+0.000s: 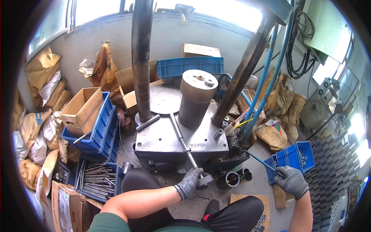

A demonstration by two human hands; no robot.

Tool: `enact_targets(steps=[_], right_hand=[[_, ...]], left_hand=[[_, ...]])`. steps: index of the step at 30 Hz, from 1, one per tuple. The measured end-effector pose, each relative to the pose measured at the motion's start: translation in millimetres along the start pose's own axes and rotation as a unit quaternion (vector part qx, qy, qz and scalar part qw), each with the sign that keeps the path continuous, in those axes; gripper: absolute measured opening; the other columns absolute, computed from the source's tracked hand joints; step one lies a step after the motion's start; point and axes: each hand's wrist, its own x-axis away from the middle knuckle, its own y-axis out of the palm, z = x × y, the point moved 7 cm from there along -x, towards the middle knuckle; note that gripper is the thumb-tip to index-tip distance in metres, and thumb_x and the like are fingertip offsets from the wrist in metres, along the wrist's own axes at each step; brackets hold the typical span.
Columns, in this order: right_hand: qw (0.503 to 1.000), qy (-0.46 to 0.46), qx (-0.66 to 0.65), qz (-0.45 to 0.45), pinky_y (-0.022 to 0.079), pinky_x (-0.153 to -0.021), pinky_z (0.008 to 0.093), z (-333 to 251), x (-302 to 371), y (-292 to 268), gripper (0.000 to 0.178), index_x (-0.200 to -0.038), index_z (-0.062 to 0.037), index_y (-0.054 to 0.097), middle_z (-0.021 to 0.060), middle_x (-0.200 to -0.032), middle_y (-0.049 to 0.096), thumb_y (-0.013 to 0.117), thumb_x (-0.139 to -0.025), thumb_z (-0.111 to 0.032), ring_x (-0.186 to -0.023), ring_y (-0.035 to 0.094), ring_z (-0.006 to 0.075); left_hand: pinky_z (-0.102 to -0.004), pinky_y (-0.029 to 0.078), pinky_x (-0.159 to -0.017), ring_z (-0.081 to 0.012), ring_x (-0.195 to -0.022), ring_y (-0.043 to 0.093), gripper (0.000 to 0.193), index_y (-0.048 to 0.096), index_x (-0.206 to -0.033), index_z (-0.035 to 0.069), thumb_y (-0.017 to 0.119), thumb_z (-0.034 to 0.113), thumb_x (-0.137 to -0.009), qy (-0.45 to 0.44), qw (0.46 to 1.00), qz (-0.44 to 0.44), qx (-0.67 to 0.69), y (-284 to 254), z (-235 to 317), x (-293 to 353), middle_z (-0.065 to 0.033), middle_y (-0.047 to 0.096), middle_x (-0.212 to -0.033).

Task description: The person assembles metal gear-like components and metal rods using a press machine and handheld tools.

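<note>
My left hand (189, 183), in a grey glove, reaches forward from a bare forearm that crosses low from the left, its fingers curled shut in a grip. My right hand (291, 181), gloved alike, is out to the right, well apart, palm down, fingers bent and closed. My knees show near.

Around the steel press table (170, 141) I count two upright columns (141, 58), one grey cylinder (196, 98) on top, four blue crates (101, 125) left, behind and right of it, and two gloved hands (189, 182) just below it.
</note>
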Motion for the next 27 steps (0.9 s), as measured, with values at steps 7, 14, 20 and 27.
enact_targets(steps=[7,14,20,27], right_hand=[[1.0,-0.004,-0.004,0.017,0.058,-0.081,0.0474,-4,1,-2,0.032,-0.11,-0.0084,0.076,0.0178,-0.095,0.073,0.073,-0.088,-0.032,-0.089,0.072,0.0379],[1.0,0.002,0.001,0.015,0.058,-0.083,0.0474,4,3,-2,0.035,-0.114,-0.0099,0.077,0.0193,-0.096,0.072,0.071,-0.087,-0.032,-0.09,0.072,0.0382],[0.999,-0.022,0.017,0.027,0.058,-0.084,0.0466,10,2,3,0.036,-0.114,-0.0075,0.077,0.0168,-0.098,0.073,0.068,-0.089,-0.032,-0.092,0.071,0.0374],[0.998,-0.06,-0.024,0.018,0.059,-0.089,0.0437,12,6,4,0.038,-0.115,-0.0083,0.077,0.0143,-0.108,0.076,0.064,-0.091,-0.034,-0.098,0.073,0.0337]], left_hand=[[-0.0427,0.064,-0.065,-0.0295,-0.079,0.072,0.033,0.06,-0.107,0.004,0.058,0.037,-0.107,0.037,0.998,0.039,-0.019,-9,39,-6,-0.0177,0.071,-0.1],[-0.0339,0.064,-0.07,-0.0214,-0.087,0.073,0.032,0.055,-0.124,0.0,0.058,0.028,-0.11,0.151,0.979,0.03,-0.131,-9,47,-3,-0.0133,0.073,-0.107],[-0.0284,0.056,-0.086,-0.0121,-0.093,0.066,0.031,0.065,-0.12,0.003,0.066,0.031,-0.108,0.351,0.896,-0.007,-0.27,15,104,42,-0.0046,0.07,-0.105],[-0.0299,0.057,-0.078,-0.0109,-0.091,0.062,0.024,0.055,-0.128,0.006,0.065,0.016,-0.108,0.529,0.786,-0.075,-0.311,91,233,90,-0.0032,0.061,-0.098]])
